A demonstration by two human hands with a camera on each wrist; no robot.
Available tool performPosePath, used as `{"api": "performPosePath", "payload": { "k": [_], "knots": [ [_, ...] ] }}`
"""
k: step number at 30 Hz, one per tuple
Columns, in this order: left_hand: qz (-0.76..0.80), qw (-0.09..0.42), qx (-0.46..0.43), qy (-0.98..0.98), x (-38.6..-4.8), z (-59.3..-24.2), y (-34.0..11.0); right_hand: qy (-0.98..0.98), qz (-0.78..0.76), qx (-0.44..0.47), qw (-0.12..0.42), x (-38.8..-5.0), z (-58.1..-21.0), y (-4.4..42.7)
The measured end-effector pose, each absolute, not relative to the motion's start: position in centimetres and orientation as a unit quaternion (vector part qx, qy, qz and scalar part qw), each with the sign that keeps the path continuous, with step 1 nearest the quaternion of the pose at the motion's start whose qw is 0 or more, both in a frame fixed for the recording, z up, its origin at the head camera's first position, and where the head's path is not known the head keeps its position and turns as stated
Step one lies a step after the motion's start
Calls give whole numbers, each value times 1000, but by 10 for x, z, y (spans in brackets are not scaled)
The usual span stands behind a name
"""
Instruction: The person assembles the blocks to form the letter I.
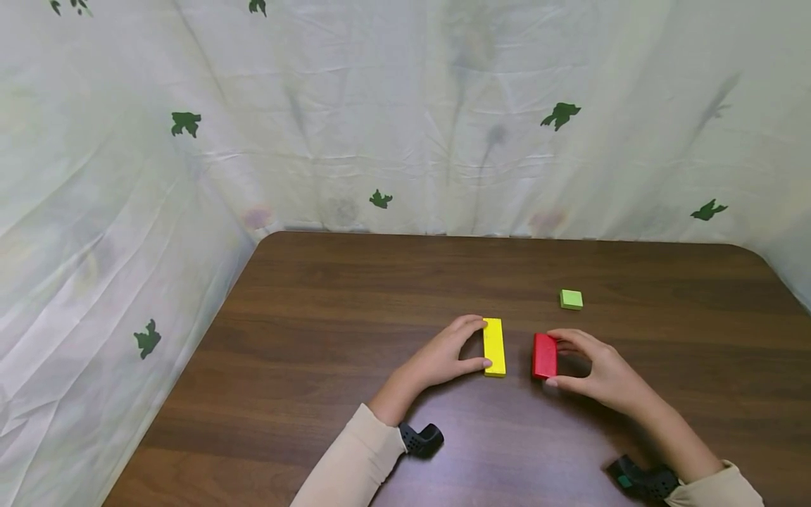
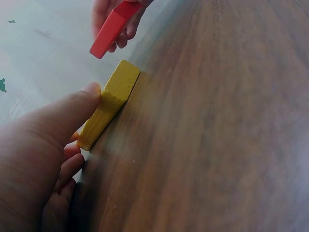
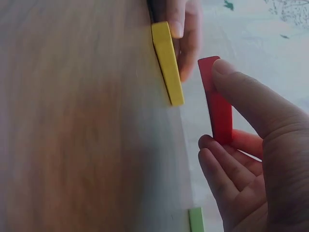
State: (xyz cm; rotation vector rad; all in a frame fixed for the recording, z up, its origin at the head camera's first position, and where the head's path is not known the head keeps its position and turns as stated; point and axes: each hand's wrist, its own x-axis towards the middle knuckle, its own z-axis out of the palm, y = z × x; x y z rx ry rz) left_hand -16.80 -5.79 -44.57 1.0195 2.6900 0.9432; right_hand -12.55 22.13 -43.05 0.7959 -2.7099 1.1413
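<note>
A pale curtain [image 1: 393,91] fills the top, a brown table [image 1: 304,352] below. Right of centre, the left hand [image 1: 438,359] pinches a yellow block [image 1: 494,348]; the right hand [image 1: 605,373] a red block [image 1: 545,356], apparently lifted.

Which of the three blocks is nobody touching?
The green block, lying alone on the table; the left hand holds the yellow block, the right hand the red block.

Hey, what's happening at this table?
A person is handling small blocks with bare hands. The left hand grips a yellow block that rests on the wooden table. The right hand holds a red block just above the tabletop, apart from the yellow one. A smaller green block lies farther back, touched by neither hand.
</note>
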Motion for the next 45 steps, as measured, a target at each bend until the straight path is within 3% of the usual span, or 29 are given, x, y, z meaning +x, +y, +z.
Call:
{"api": "performPosePath", "payload": {
  "k": [9,20,33,45],
  "knots": [
    [306,56,339,888,-168,-447,-57,-879,390,272,21,-120,-432,208],
    [305,57,336,889,-167,-447,-58,-864,409,293,2,-100,-399,179],
    [311,56,336,887,-167,-445,-58,-845,426,323,11,-109,-438,183],
    [312,51,342,885,-168,-444,-58,-844,410,346,19,-105,-439,175]
  ]
}}
